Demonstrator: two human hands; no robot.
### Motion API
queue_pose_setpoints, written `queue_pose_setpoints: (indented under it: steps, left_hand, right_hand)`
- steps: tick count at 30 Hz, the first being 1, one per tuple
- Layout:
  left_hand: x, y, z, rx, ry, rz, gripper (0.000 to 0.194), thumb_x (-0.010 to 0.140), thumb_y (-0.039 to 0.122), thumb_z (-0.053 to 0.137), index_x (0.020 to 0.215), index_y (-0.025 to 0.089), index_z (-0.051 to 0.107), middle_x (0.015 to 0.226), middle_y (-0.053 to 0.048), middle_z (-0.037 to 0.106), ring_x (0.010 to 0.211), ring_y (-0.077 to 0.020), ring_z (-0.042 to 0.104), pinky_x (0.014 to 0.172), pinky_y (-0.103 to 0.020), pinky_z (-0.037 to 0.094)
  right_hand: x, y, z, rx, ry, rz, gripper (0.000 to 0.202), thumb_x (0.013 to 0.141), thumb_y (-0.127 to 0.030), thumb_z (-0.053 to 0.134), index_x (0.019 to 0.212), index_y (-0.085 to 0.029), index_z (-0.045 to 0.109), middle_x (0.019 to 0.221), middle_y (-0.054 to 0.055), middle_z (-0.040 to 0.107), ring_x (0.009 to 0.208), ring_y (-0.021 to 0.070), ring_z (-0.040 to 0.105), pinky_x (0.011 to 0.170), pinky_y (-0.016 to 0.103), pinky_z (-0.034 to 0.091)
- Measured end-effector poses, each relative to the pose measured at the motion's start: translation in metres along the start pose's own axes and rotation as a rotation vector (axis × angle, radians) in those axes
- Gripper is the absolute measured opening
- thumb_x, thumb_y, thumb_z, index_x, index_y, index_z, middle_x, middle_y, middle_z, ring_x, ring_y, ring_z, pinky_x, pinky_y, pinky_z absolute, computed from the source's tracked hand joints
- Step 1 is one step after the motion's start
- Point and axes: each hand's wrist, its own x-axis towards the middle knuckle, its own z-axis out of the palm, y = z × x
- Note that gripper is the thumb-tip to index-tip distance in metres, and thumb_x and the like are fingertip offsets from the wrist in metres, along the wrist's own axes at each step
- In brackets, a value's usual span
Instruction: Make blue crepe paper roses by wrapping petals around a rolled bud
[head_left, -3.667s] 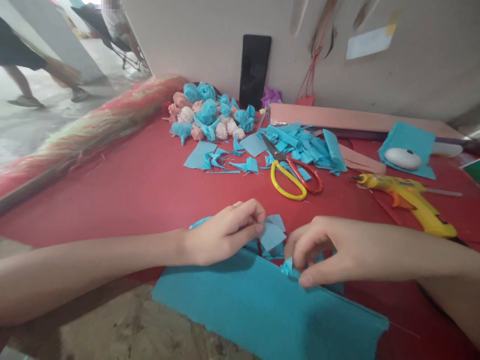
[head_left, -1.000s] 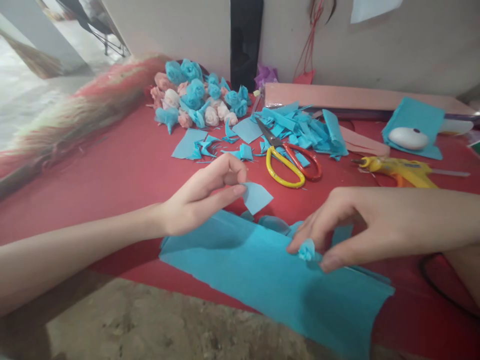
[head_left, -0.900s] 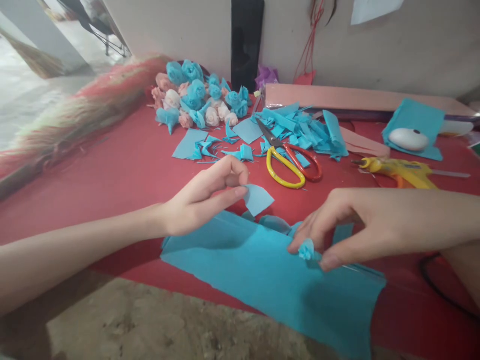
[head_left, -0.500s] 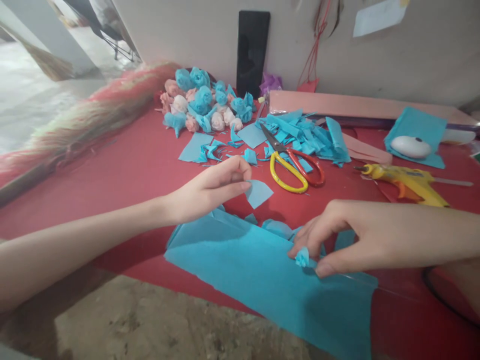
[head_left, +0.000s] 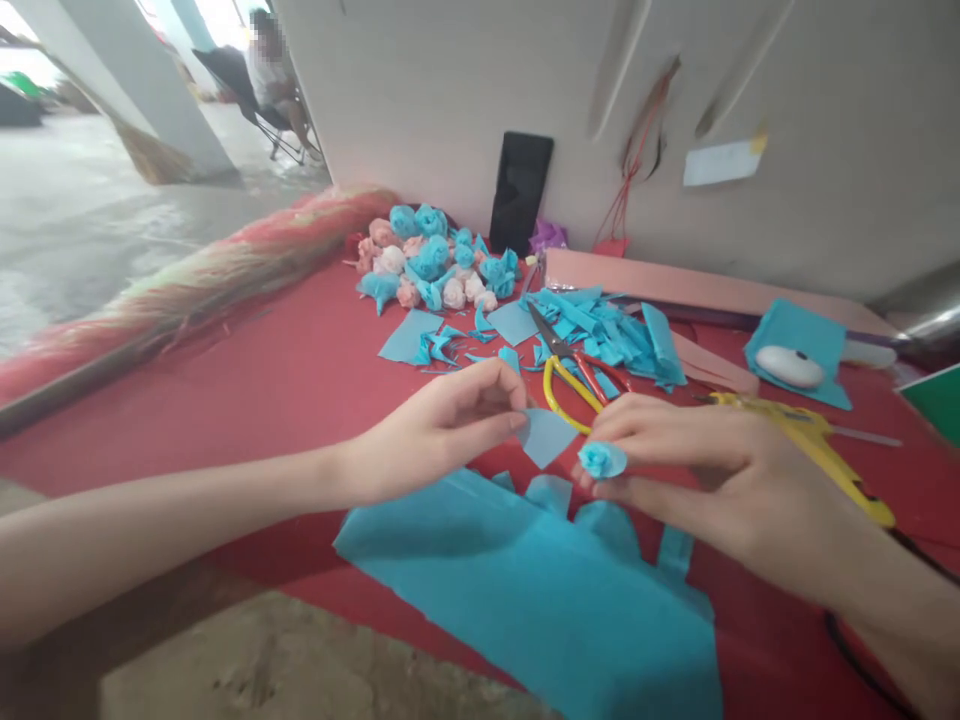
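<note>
Between thumb and fingers, my left hand [head_left: 442,430] pinches a small pale blue paper petal [head_left: 549,437]. Close to its right, my right hand [head_left: 682,465] holds a small blue paper flower [head_left: 598,460] at the fingertips, its ruffled centre facing the camera. The petal and the flower are near each other with a narrow gap. Below both hands lies a large blue paper sheet [head_left: 525,590], with cut petals [head_left: 607,525] along its upper edge. Scissors [head_left: 568,385] with yellow and red handles lie behind my right hand, which partly hides them.
Blue, pink and white paper flowers [head_left: 431,262] are heaped at the back, beside a leaning black phone [head_left: 522,190]. Blue scraps [head_left: 611,335] lie behind the scissors. A yellow glue gun [head_left: 825,450] and a white mouse-like object [head_left: 789,367] are at right. A person [head_left: 274,75] sits far back.
My right hand has moved up and left, bringing the flower close to the petal, and now covers part of the scissors. The camera view has tilted upward, showing the seated person.
</note>
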Motion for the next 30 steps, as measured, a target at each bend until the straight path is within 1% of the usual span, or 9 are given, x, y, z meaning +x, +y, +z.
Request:
queue_pose_setpoints:
  steps: [5,8,10,13,17,21,24,26,30]
  left_hand:
    - [-0.002,0.021,0.001,0.093,0.085,0.167,0.006,0.084,0.013,0.053,0.078,0.016,0.053,0.075,0.002,0.057,0.069,-0.0075,0.055,0.062,-0.017,0.045]
    - [-0.001,0.033,0.002,0.233,0.125,0.278,0.008,0.082,0.010,0.056,0.078,0.017,0.057,0.076,0.003,0.060,0.072,-0.0070,0.059,0.066,-0.015,0.047]
    - [0.000,0.040,0.004,0.309,0.134,0.336,0.009,0.081,0.009,0.057,0.081,0.018,0.058,0.079,0.004,0.062,0.076,-0.0071,0.061,0.070,-0.015,0.048]
    - [0.003,0.050,0.007,0.380,0.117,0.389,0.011,0.081,0.008,0.057,0.083,0.018,0.058,0.076,0.005,0.063,0.072,-0.0061,0.062,0.068,-0.014,0.049]
    - [0.007,0.057,0.008,0.513,0.148,0.481,0.010,0.079,0.007,0.058,0.082,0.017,0.060,0.072,0.005,0.064,0.065,-0.0047,0.061,0.064,-0.012,0.049]
    - [0.008,0.059,0.008,0.593,0.202,0.560,0.009,0.077,0.006,0.060,0.078,0.015,0.060,0.072,0.003,0.064,0.067,-0.0051,0.060,0.066,-0.012,0.048]
    - [0.006,0.057,0.011,0.564,0.193,0.563,0.009,0.077,0.007,0.061,0.080,0.015,0.059,0.071,0.003,0.062,0.069,-0.0058,0.059,0.068,-0.014,0.048]
    - [0.006,0.054,0.013,0.448,0.159,0.510,0.011,0.079,0.009,0.061,0.086,0.017,0.057,0.074,0.004,0.062,0.071,-0.0062,0.060,0.069,-0.015,0.050]
    - [0.007,0.046,0.017,0.215,0.071,0.401,0.017,0.082,0.016,0.064,0.097,0.018,0.057,0.087,0.003,0.064,0.083,-0.0088,0.061,0.077,-0.018,0.052]
  right_hand:
    - [-0.002,-0.010,0.005,-0.096,0.165,-0.211,0.015,0.080,-0.011,0.064,0.068,-0.020,0.067,0.071,-0.002,0.067,0.067,0.0108,0.060,0.062,0.020,0.051]
    - [-0.009,-0.010,0.007,-0.249,0.329,-0.286,0.015,0.080,-0.008,0.064,0.076,-0.021,0.069,0.092,0.001,0.066,0.082,0.0117,0.061,0.071,0.021,0.050]
    - [-0.013,-0.009,0.009,-0.304,0.370,-0.336,0.018,0.080,-0.007,0.063,0.083,-0.022,0.070,0.105,0.001,0.063,0.092,0.0137,0.059,0.079,0.024,0.048]
    - [-0.016,-0.011,0.010,-0.322,0.398,-0.367,0.021,0.079,-0.005,0.060,0.086,-0.021,0.070,0.117,0.002,0.060,0.095,0.0148,0.057,0.080,0.026,0.048]
    - [-0.017,-0.014,0.011,-0.229,0.406,-0.368,0.027,0.079,-0.003,0.058,0.091,-0.023,0.072,0.114,0.001,0.063,0.095,0.0143,0.061,0.080,0.024,0.050]
    - [-0.016,-0.015,0.013,-0.107,0.439,-0.297,0.030,0.078,-0.007,0.063,0.096,-0.030,0.071,0.116,-0.003,0.065,0.097,0.0124,0.064,0.080,0.019,0.053]
    - [-0.015,-0.018,0.015,-0.066,0.437,-0.269,0.030,0.078,-0.006,0.062,0.094,-0.030,0.072,0.098,-0.003,0.070,0.086,0.0116,0.066,0.071,0.018,0.055]
    - [-0.013,-0.020,0.016,-0.096,0.477,-0.279,0.030,0.077,-0.003,0.061,0.091,-0.027,0.072,0.085,-0.002,0.070,0.079,0.0117,0.065,0.068,0.018,0.055]
    - [-0.012,-0.021,0.016,-0.164,0.550,-0.324,0.027,0.075,0.000,0.063,0.086,-0.023,0.071,0.081,-0.002,0.071,0.073,0.0120,0.064,0.063,0.019,0.054]
